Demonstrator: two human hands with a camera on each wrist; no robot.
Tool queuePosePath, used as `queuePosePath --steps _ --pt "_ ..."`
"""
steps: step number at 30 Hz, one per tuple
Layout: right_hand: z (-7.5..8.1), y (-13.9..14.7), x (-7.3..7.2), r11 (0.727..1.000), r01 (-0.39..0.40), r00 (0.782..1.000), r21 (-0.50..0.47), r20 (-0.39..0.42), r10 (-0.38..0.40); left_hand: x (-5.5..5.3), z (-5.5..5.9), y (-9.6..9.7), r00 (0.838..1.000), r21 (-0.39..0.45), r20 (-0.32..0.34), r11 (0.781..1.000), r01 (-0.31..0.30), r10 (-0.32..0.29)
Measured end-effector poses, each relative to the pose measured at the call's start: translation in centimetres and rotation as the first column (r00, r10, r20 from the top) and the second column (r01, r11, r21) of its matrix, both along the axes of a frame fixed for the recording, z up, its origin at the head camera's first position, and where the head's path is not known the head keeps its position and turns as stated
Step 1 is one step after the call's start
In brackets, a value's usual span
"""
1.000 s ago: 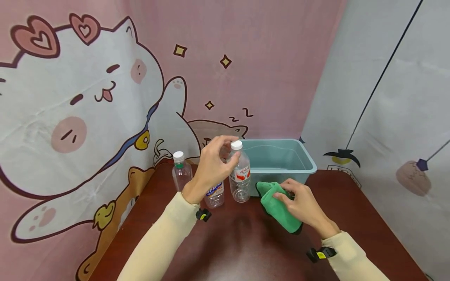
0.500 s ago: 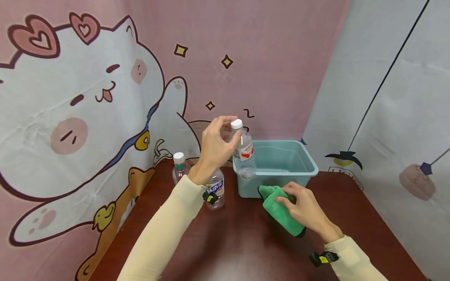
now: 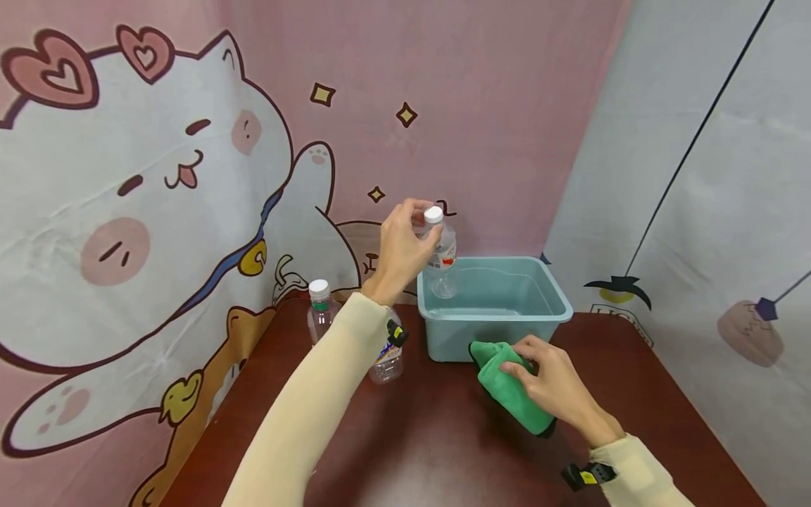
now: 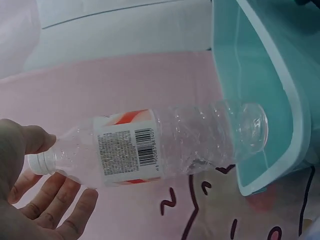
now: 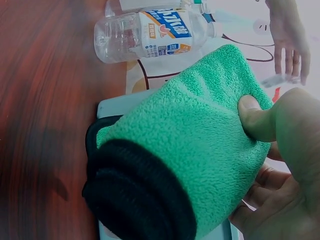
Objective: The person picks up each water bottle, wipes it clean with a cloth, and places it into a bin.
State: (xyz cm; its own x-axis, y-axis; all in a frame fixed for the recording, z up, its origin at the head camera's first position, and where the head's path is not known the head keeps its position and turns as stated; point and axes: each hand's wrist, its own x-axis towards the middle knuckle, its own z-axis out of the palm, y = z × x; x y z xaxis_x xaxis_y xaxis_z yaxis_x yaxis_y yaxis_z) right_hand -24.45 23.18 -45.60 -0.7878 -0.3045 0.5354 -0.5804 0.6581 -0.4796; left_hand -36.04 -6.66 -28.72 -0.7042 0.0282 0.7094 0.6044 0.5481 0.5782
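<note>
My left hand (image 3: 405, 246) grips a clear plastic bottle (image 4: 175, 142) by its neck, just below the white cap. In the head view the bottle hangs upright at the left end of a light blue plastic bin (image 3: 488, 338), its base just inside the rim. The left wrist view shows a white and red label with a barcode; the bottle looks drained. My right hand (image 3: 551, 380) pinches a folded green cloth (image 5: 185, 130) with dark edging, thumb on top, in front of the bin. The cloth hangs above the table, hiding part of the bin's front.
Two more clear bottles stand on the dark red table (image 3: 431, 451) left of the bin: one white-capped bottle (image 3: 321, 313) with a green ring, and one labelled bottle (image 5: 165, 32) partly behind my left arm. A printed curtain (image 3: 494, 105) hangs behind the table.
My left hand has lifted the bottle off the table and carried it up and back to the bin's left end. The right hand with the cloth has barely moved.
</note>
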Motion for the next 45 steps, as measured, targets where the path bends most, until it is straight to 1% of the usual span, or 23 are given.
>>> queuePosePath --steps 3,6,11,14,17,23,27,33,35,40,45 --pt "0.0 0.1 -0.2 1.0 -0.001 1.0 0.0 -0.001 0.001 -1.1 -0.1 0.6 0.999 -0.034 0.041 0.999 -0.03 0.031" --pt "0.0 0.1 -0.4 1.0 -0.003 1.0 -0.005 0.002 0.003 -2.1 -0.3 1.1 0.994 -0.067 0.095 0.996 -0.052 0.058" --pt "-0.2 0.1 -0.5 1.0 -0.006 1.0 -0.01 0.025 0.006 -3.6 -1.5 1.9 0.979 -0.113 0.178 0.99 -0.081 0.101" --pt "-0.5 0.1 -0.5 1.0 -0.006 0.999 -0.011 0.033 0.006 -4.3 -2.2 2.1 0.973 -0.146 0.186 0.983 -0.107 0.134" --pt "-0.6 0.1 -0.5 1.0 -0.005 1.0 -0.012 0.031 0.005 -4.7 -3.1 2.3 0.969 -0.184 0.19 0.975 -0.123 0.158" --pt "-0.6 0.4 -0.6 1.0 -0.001 1.0 -0.016 0.024 0.002 -5.5 -4.5 2.5 0.951 -0.243 0.249 0.962 -0.121 0.182" --pt "-0.7 0.7 -0.6 1.0 0.005 0.999 -0.017 0.039 -0.005 -6.3 -5.2 2.6 0.937 -0.245 0.299 0.963 -0.109 0.182" --pt "-1.1 1.1 -0.8 1.0 0.013 0.997 -0.015 0.073 -0.011 -7.2 -6.1 3.0 0.905 -0.241 0.378 0.964 -0.111 0.198" --pt "-1.2 1.2 -0.8 1.0 0.015 0.997 -0.01 0.073 -0.015 -7.5 -6.3 3.2 0.895 -0.239 0.397 0.964 -0.115 0.205" --pt "-1.2 1.6 -0.9 1.0 0.019 0.997 -0.009 0.071 -0.018 -7.8 -6.8 3.5 0.871 -0.213 0.451 0.971 -0.108 0.196" --pt "-1.2 1.9 -0.9 1.0 0.022 0.997 -0.018 0.068 -0.021 -8.4 -7.4 3.6 0.859 -0.2 0.478 0.975 -0.097 0.183"
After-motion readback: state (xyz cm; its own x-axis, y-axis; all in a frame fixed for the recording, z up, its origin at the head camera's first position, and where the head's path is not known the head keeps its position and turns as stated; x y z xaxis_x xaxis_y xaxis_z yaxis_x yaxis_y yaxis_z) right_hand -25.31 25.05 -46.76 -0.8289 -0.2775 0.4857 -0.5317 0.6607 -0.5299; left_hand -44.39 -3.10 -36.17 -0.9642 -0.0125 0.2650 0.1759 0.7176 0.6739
